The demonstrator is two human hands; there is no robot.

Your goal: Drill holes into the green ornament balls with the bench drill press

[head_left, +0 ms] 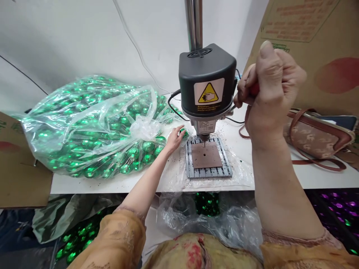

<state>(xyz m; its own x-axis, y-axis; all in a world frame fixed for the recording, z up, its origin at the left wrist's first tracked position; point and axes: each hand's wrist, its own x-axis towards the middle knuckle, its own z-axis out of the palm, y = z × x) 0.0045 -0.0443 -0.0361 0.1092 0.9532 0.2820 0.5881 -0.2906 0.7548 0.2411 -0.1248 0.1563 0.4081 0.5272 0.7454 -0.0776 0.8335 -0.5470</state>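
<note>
Evidently, the green ball (184, 132) lay at the fingertips of your left hand (175, 139), near half past ten if the brown board (214, 157) was the centre of the dial. Those fingers curved in a narrow bend — whether they pinched the ball or only touched it, I couldn't tell. The board, with a dark hole (204, 154) in it, rested on the slotted base plate (209, 174), and the drill bit (204, 144) pointed down over it. At twelve stood the drill press (207, 67); toward one, your right hand (276, 74) was wrapped around its red knob (254, 89).

Your left fingers were near the bit, so lowering it with them underneath could have caused an injury — just what the warning label (209, 92) seemed to caution against. A round ball, loosely held, might have rolled and let the bit skid. The plastic sheet (241, 172) at four o'clock could have snagged if drawn inward, as could the black cable (169, 104) at eleven. Farther out, the bag of green balls (84, 127) bulged at nine, and a handbag (314, 136) sat at three.
</note>
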